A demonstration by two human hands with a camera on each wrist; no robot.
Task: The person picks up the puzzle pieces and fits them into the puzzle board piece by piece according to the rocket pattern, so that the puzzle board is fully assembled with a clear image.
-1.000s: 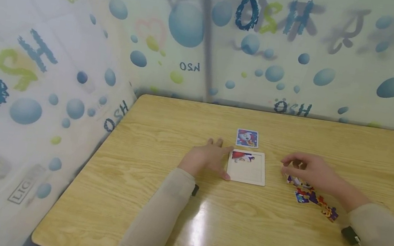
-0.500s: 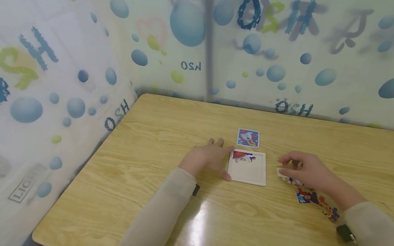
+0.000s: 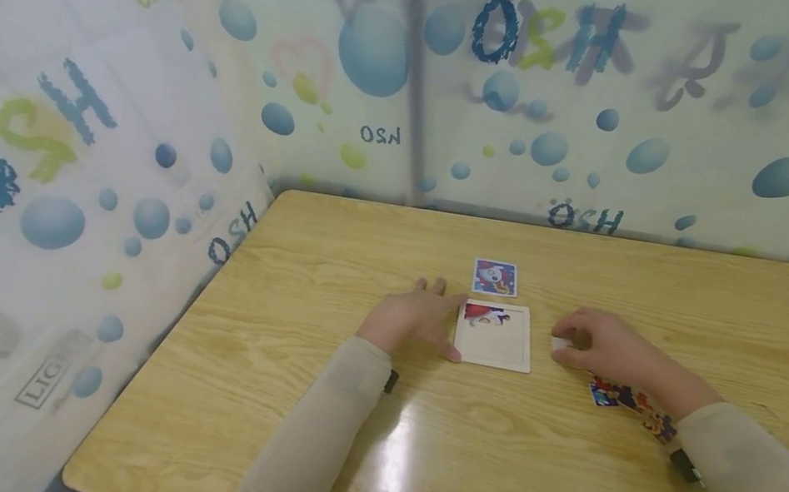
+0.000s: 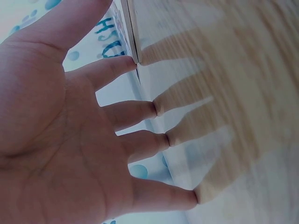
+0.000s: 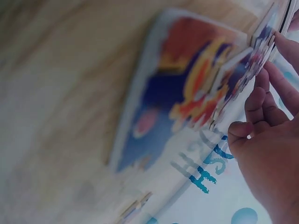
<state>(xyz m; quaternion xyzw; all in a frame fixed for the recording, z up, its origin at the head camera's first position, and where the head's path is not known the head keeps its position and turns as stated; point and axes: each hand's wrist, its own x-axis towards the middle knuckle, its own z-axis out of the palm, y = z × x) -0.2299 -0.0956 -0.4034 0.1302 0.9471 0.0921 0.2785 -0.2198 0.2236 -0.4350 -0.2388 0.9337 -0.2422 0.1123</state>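
Right hand [image 3: 606,344] shifts leftward, pinching a pale piece [image 3: 559,344] just right of the tray [image 3: 494,348] the spread left hand [image 3: 417,315] touches.

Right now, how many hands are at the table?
2. The left hand touches the left edge of the puzzle frame; the right hand pinches a pale puzzle piece right of the frame. Both show in the head view; no other hand is visible.

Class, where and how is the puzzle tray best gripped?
Probably pinch the puzzle tray by its right rim, coming from the right: it lies flat, that rim is straight, and the left hand has thumb and forefinger at its left corners.
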